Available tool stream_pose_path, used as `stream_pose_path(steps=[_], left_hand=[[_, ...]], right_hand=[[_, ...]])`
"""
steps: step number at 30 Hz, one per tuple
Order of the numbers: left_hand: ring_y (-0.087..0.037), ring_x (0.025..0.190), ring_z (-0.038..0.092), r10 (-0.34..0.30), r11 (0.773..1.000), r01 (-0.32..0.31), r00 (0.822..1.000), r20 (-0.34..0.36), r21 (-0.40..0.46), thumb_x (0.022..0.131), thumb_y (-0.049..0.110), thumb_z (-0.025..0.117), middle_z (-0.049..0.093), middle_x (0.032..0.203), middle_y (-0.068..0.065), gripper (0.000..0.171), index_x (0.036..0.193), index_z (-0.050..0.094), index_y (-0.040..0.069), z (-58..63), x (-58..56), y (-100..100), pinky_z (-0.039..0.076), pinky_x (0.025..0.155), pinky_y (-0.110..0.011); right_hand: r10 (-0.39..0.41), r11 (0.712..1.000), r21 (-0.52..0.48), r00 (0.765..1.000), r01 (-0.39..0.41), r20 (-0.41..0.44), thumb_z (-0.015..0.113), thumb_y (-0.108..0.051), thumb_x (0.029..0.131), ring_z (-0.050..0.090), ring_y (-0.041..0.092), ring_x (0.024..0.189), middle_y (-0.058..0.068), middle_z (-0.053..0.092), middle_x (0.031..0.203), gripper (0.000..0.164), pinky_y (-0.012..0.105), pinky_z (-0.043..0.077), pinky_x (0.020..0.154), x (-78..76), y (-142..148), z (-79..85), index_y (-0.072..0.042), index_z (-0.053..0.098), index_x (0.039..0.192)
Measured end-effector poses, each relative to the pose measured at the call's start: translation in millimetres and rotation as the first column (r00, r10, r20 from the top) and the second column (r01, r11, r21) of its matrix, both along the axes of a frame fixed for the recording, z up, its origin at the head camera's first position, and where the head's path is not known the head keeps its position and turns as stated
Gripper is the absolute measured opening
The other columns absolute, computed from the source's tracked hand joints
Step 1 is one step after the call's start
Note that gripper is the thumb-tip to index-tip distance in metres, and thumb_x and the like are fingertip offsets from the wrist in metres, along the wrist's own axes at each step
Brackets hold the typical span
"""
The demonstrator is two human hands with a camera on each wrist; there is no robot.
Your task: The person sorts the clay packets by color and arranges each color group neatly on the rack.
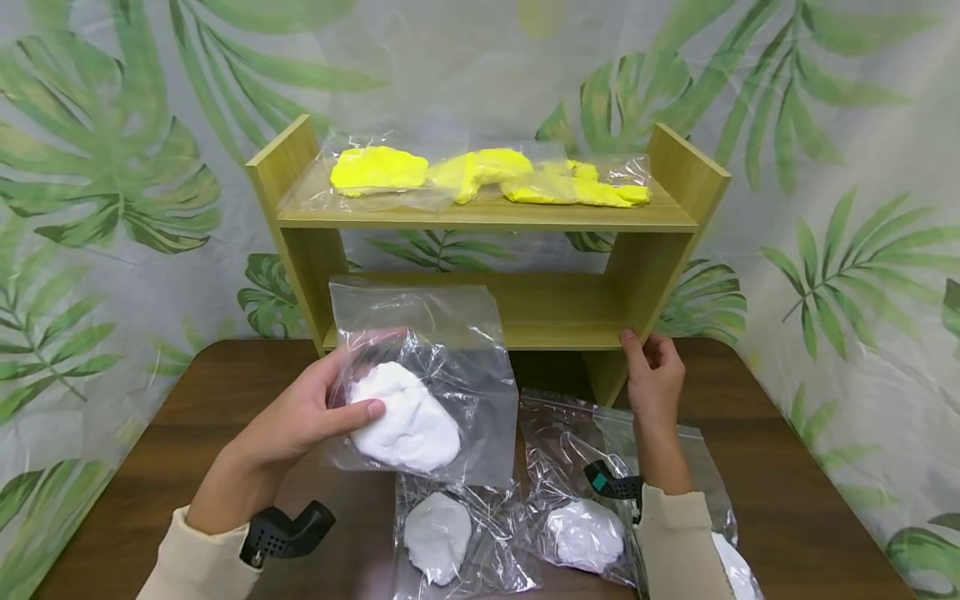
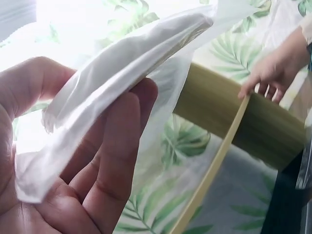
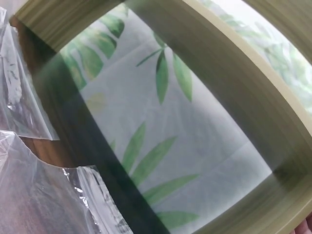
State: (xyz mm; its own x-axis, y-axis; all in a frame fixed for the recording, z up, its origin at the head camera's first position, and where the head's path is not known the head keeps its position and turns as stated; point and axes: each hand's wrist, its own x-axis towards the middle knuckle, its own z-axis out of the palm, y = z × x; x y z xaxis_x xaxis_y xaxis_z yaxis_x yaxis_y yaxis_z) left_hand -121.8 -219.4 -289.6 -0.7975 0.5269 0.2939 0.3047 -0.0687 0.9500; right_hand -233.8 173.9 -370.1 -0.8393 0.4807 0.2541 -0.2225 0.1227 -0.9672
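My left hand (image 1: pixel 311 408) holds up a clear zip bag (image 1: pixel 457 321) containing a white clay-like lump (image 1: pixel 408 421), thumb on the front and fingers behind. The bag is in front of the left part of a two-tier wooden shelf (image 1: pixel 480 220). In the left wrist view, the bagged lump (image 2: pixel 112 61) appears edge-on between thumb and fingers. My right hand (image 1: pixel 655 375) pinches the shelf's right side panel near the lower board, thumb on the front edge. Only a sliver of its fingers (image 3: pixel 304 227) shows in the right wrist view.
Bagged yellow lumps (image 1: pixel 380 169) lie along the top board. On the brown table (image 1: pixel 180 433), more clear bags hold white lumps (image 1: pixel 438 537), one (image 1: pixel 585 535) beside my right forearm and another (image 1: pixel 735 567) partly under the sleeve. A leaf-print cloth (image 1: pixel 465 75) hangs behind.
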Motion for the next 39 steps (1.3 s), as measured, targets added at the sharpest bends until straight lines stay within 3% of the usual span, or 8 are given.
stream_pose_path(steps=[6,12,16,20,26,29,33,39], left_hand=[[-0.018,0.079,0.063,0.056,0.998,-0.055,0.997,0.060,-0.015,0.093,0.001,0.058,0.056,0.108,-0.017,0.061,0.148,0.033,0.013,-1.5,-36.1,-4,0.055,0.067,-0.032],[-0.014,0.084,0.058,0.183,0.980,-0.174,0.979,0.091,-0.094,0.095,0.009,0.058,0.050,0.119,-0.008,0.061,0.150,0.031,0.017,-5.4,-66.6,-7,0.051,0.072,-0.028],[-0.015,0.086,0.056,0.256,0.959,-0.232,0.956,0.142,-0.165,0.095,0.015,0.059,0.053,0.114,-0.014,0.062,0.150,0.029,0.013,-6.2,-78.0,-6,0.049,0.078,-0.029],[-0.017,0.103,0.050,0.309,0.936,-0.271,0.938,0.157,-0.225,0.096,0.018,0.057,0.046,0.132,-0.016,0.062,0.149,0.029,0.004,-5.6,-85.4,-5,0.043,0.088,-0.028],[-0.020,0.101,0.050,0.384,0.901,-0.329,0.909,0.165,-0.283,0.096,0.018,0.056,0.047,0.130,-0.021,0.058,0.144,0.034,-0.004,-3.5,-96.5,-2,0.043,0.085,-0.028],[-0.026,0.109,0.047,0.419,0.867,-0.349,0.897,0.142,-0.357,0.095,0.022,0.058,0.042,0.138,-0.021,0.065,0.147,0.029,-0.004,-0.1,-98.9,0,0.041,0.089,-0.035],[-0.033,0.126,0.039,0.484,0.794,-0.408,0.873,0.062,-0.452,0.092,0.028,0.061,0.034,0.147,-0.022,0.075,0.149,0.024,-0.004,5.7,-101.2,3,0.038,0.098,-0.046],[-0.036,0.120,0.044,0.583,0.675,-0.538,0.809,-0.083,-0.504,0.089,0.028,0.064,0.043,0.139,-0.024,0.069,0.144,0.035,-0.003,10.0,-103.0,6,0.041,0.095,-0.048]], right_hand=[[0.009,1.000,-0.012,1.000,-0.009,0.019,0.069,-0.031,0.089,0.053,0.010,0.086,-0.005,0.058,0.091,0.028,0.024,0.041,0.075,0.0,1,-0.3,-0.009,0.062,0.105],[0.009,1.000,-0.015,1.000,-0.009,0.018,0.069,-0.032,0.089,0.053,0.010,0.088,-0.004,0.058,0.092,0.031,0.025,0.040,0.076,1.9,0,-0.2,-0.007,0.061,0.106],[0.003,1.000,0.005,1.000,-0.003,0.014,0.068,-0.033,0.090,0.053,0.010,0.088,-0.005,0.057,0.092,0.032,0.025,0.040,0.076,2.3,-1,-0.3,-0.006,0.061,0.107],[-0.003,1.000,0.014,1.000,0.003,0.007,0.068,-0.033,0.090,0.053,0.010,0.088,-0.005,0.057,0.092,0.031,0.025,0.040,0.076,2.8,-2,0.1,-0.007,0.061,0.106],[-0.009,1.000,0.014,1.000,0.009,-0.002,0.068,-0.032,0.090,0.053,0.010,0.086,-0.005,0.057,0.091,0.028,0.025,0.040,0.075,2.3,-2,0.3,-0.009,0.062,0.103],[-0.010,1.000,0.016,1.000,0.010,-0.005,0.068,-0.033,0.090,0.053,0.010,0.086,-0.005,0.057,0.090,0.028,0.025,0.040,0.074,2.3,-2,0.5,-0.009,0.062,0.103],[-0.007,1.000,0.014,1.000,0.007,-0.012,0.068,-0.032,0.090,0.053,0.010,0.085,-0.005,0.058,0.090,0.028,0.024,0.040,0.073,2.1,-2,0.8,-0.008,0.062,0.103],[-0.002,1.000,0.008,1.000,0.002,-0.011,0.069,-0.031,0.090,0.053,0.010,0.085,-0.005,0.058,0.089,0.027,0.024,0.040,0.073,1.8,-2,0.2,-0.008,0.062,0.102]])
